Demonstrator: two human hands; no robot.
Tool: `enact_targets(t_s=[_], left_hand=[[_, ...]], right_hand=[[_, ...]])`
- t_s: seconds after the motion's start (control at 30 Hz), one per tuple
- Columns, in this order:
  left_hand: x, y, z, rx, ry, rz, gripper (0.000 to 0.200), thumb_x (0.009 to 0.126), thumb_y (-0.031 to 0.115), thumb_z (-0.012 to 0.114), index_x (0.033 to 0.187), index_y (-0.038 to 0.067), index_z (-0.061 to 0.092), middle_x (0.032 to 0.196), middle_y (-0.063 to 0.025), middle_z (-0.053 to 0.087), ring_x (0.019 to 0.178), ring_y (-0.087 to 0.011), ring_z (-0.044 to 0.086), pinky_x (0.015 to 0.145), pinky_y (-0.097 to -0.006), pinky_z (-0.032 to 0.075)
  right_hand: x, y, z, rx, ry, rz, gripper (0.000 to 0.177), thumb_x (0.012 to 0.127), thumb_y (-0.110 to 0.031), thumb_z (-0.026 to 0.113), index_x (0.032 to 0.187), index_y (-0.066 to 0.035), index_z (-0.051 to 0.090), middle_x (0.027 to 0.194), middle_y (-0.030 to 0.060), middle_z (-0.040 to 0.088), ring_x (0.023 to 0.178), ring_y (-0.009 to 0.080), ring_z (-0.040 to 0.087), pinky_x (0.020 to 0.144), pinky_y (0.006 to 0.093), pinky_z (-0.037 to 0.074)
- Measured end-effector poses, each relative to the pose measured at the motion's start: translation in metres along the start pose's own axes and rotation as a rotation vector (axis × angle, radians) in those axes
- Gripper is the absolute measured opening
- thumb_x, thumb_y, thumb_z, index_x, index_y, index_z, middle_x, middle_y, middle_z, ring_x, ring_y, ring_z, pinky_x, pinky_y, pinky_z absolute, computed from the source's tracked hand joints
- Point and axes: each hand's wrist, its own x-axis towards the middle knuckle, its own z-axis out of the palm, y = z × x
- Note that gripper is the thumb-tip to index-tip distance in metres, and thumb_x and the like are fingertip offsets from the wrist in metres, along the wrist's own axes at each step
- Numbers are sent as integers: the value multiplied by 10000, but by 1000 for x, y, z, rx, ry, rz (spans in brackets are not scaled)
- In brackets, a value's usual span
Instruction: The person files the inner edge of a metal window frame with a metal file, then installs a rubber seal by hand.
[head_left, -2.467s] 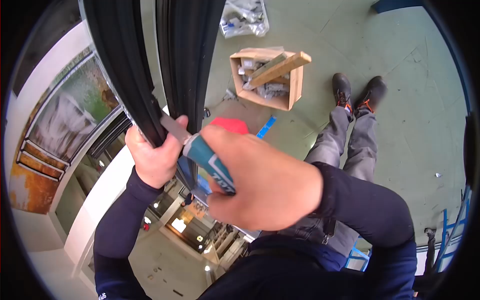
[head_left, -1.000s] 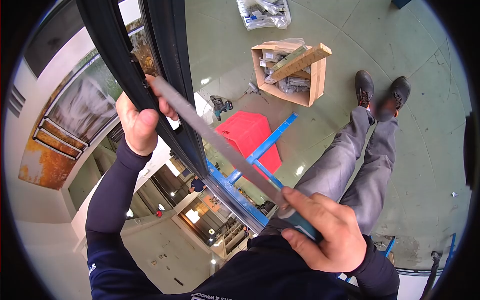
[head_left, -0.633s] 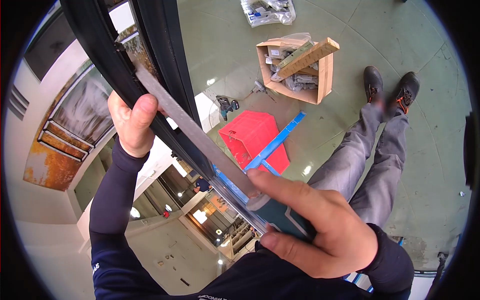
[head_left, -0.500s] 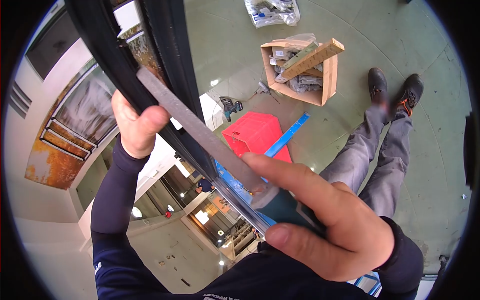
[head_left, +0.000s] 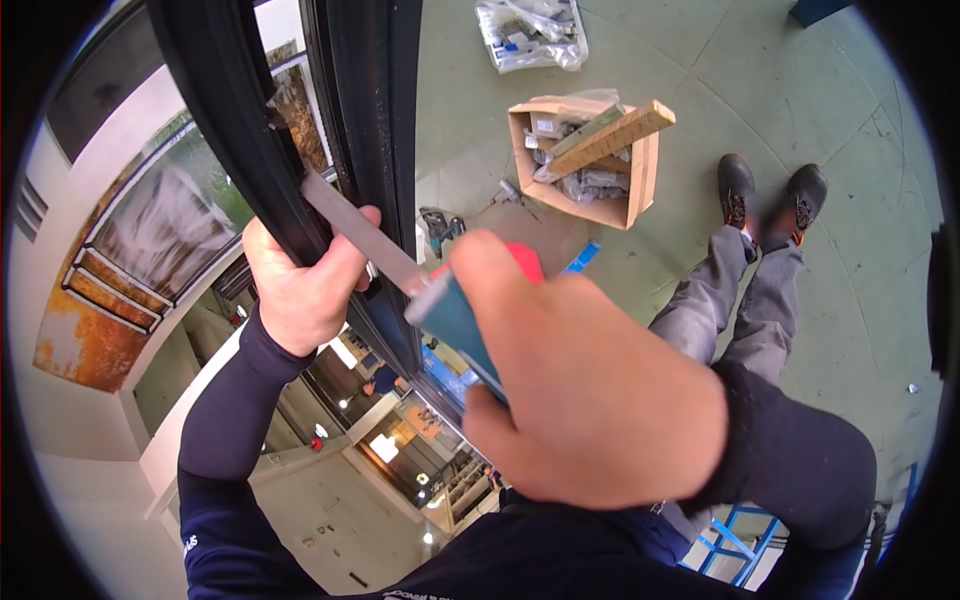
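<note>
A flat metal file (head_left: 365, 238) with a teal handle (head_left: 462, 318) lies slantwise against a black window or door frame (head_left: 225, 120); its tip is at a notch in the dark profile. My right hand (head_left: 610, 400) is closed around the handle, index finger along its top. On the profile just below the file's tip, my left hand (head_left: 305, 285) is wrapped round the edge, thumb beside the blade. Part of the handle is hidden inside the right fist.
On the green floor stands a cardboard box (head_left: 640, 170) of wrapped parts and a long strip. Nearby are a plastic bag (head_left: 530, 35), a power drill (head_left: 440, 230) and a partly hidden red crate (head_left: 525, 262). Grey-trousered legs (head_left: 690, 285) extend at right; a blue stepladder (head_left: 740, 545) is below.
My right hand has moved up and left with the file, pushing it closer to the frame. It now hides most of the red crate. My left hand has shifted slightly right.
</note>
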Motion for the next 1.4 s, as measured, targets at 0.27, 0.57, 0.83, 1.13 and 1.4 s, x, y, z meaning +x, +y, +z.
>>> enact_targets(t_s=[0.27, 0.57, 0.83, 1.13, 1.4], left_hand=[[1, -8, 4, -124, 65, 60, 138, 854, -33, 692, 766, 27, 605, 611, 5, 599, 500, -59, 545, 451, -234, 411], [0, -3, -2, -5, 4, 25, 123, 843, -46, 675, 775, 33, 611, 675, 10, 619, 604, -57, 581, 550, -232, 457], [4, -5, -7, 13, -69, 56, 203, 822, -87, 667, 794, 54, 523, 654, 2, 537, 521, -74, 510, 492, -240, 414], [3, -2, -5, -68, -31, -107, 71, 807, -21, 648, 769, 8, 596, 596, 16, 552, 552, -46, 483, 527, -253, 415], [6, -2, -9, 5, -58, -6, 78, 793, 14, 664, 779, -1, 589, 599, -11, 578, 548, -70, 516, 539, -273, 444]], right_hand=[[24, -8, -5, -64, 3, -50, 533, 764, -38, 636, 1210, 95, 377, 831, 287, 574, 652, 460, 611, 577, 503, 478], [13, -6, 5, -68, 115, -155, 429, 754, -21, 620, 1101, 86, 391, 743, 282, 577, 647, 481, 613, 583, 518, 473], [-14, -32, -30, -113, -138, 172, 489, 764, -44, 650, 1145, 86, 372, 632, 264, 574, 654, 483, 622, 572, 533, 469], [-8, -50, -39, -127, -132, 179, 457, 725, 4, 635, 1107, 90, 398, 682, 292, 596, 693, 478, 637, 615, 517, 493], [12, -45, -21, -195, -42, 105, 435, 764, -16, 633, 1119, 82, 400, 700, 267, 587, 716, 476, 635, 608, 489, 493]])
